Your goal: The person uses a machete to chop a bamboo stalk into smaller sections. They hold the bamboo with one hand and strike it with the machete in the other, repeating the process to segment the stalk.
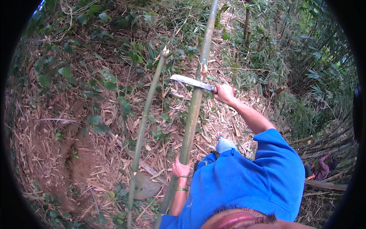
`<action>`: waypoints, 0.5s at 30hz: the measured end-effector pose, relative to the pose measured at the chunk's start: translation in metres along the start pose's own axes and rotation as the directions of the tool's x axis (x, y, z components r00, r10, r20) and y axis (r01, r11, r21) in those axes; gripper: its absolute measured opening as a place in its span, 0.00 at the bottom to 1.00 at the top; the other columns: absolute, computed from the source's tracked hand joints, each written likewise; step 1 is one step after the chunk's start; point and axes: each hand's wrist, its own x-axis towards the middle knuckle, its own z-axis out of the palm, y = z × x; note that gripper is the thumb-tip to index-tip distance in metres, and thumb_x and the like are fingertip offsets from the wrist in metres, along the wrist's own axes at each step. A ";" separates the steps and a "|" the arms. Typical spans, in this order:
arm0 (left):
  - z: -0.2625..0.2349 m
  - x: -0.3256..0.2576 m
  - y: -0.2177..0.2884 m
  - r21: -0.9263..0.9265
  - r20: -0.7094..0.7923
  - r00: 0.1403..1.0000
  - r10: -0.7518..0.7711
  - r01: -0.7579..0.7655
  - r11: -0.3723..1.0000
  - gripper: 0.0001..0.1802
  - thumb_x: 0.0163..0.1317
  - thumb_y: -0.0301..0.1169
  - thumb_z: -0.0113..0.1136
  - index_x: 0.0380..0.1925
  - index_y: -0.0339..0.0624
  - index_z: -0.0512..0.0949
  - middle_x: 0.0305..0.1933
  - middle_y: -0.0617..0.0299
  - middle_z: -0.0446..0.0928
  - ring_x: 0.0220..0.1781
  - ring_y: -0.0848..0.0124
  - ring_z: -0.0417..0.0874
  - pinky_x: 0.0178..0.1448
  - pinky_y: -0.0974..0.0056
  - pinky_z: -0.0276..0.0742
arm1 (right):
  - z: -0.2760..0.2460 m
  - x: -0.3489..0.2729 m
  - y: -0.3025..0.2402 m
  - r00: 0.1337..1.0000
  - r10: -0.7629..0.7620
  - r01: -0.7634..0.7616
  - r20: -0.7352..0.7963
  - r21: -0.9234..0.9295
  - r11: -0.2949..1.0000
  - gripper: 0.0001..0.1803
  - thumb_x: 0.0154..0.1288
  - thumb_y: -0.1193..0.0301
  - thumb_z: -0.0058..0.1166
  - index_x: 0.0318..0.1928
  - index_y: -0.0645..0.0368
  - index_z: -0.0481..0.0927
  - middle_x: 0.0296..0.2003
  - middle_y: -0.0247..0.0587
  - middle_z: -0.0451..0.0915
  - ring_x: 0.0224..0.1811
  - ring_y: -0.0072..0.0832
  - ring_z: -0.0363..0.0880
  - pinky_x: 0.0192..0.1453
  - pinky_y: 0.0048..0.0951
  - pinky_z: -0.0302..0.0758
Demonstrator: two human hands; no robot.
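Note:
A long green bamboo pole (193,114) slants up past my body toward the far top of the view. Low on it, my left hand (181,168) is wrapped round the stem. My right hand (224,94) grips the handle of a machete (190,81), whose pale blade lies across the pole and points left. Just beyond the blade, the pole has a rough, splintered patch (203,69) at a joint. I cannot tell whether the blade touches the pole or is slightly above it.
A thinner bamboo pole (143,122) with a jagged top stands to the left. Dry leaves and husks cover the sloping ground, with a grey stone (145,186) near the left pole. Cut stumps (247,23) and dense bamboo are at right, where another person (322,169) is partly visible.

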 end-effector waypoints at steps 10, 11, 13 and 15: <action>0.008 0.001 0.001 -0.036 -0.035 0.999 0.033 -0.035 0.999 0.31 0.36 0.40 0.74 0.42 0.43 0.74 0.34 0.44 0.82 0.41 0.43 0.83 0.48 0.44 0.76 | -0.011 0.005 -0.006 0.838 -0.294 0.513 0.459 -0.479 0.712 0.10 0.50 0.60 0.58 0.29 0.51 0.81 0.17 0.40 0.78 0.20 0.35 0.80 0.33 0.40 0.79; 0.001 -0.011 -0.010 -0.013 0.000 1.000 -0.012 0.012 1.000 0.32 0.36 0.40 0.74 0.43 0.43 0.74 0.34 0.44 0.82 0.41 0.43 0.83 0.48 0.44 0.76 | -0.024 0.023 0.015 0.955 -0.045 0.107 0.294 -0.199 0.974 0.12 0.53 0.60 0.57 0.29 0.55 0.83 0.19 0.45 0.80 0.21 0.39 0.81 0.32 0.40 0.80; 0.000 0.004 0.011 -0.007 0.075 0.997 -0.003 0.004 1.000 0.33 0.36 0.40 0.73 0.46 0.43 0.74 0.35 0.43 0.82 0.42 0.43 0.83 0.49 0.44 0.77 | -0.017 0.027 0.056 0.984 0.178 -0.178 0.007 -0.002 0.984 0.10 0.54 0.66 0.53 0.28 0.58 0.83 0.20 0.47 0.80 0.23 0.42 0.82 0.34 0.44 0.81; 0.001 0.005 0.012 0.022 0.001 1.000 0.026 -0.026 0.999 0.37 0.35 0.40 0.73 0.50 0.42 0.74 0.35 0.43 0.82 0.42 0.44 0.83 0.48 0.45 0.77 | -0.017 0.023 0.025 0.995 0.069 -0.070 0.075 0.010 0.997 0.09 0.53 0.66 0.54 0.27 0.57 0.82 0.18 0.45 0.79 0.21 0.41 0.81 0.32 0.43 0.80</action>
